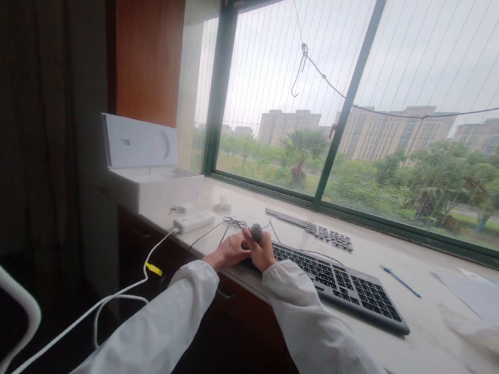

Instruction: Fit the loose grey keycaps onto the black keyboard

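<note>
Evidently, both hands met on a small dark object at the near keyboard's left end.

The left hand (229, 252) and right hand (261, 251) each closed a grip round the small dark object (256, 232), its cable (224, 224) loose behind; little looked finished. On the bench (418, 349): two keyboards, near (343, 285) and far (312, 227), one white box (148, 164), one power strip (193, 222), one pen (401, 281).

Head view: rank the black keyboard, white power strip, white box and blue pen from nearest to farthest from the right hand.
From the right hand:
1. Black keyboard, touching the hand, on its right.
2. White power strip, to the left, beyond the left hand.
3. White box, far left, lid open.
4. Blue pen, far right, past the keyboard.
</note>
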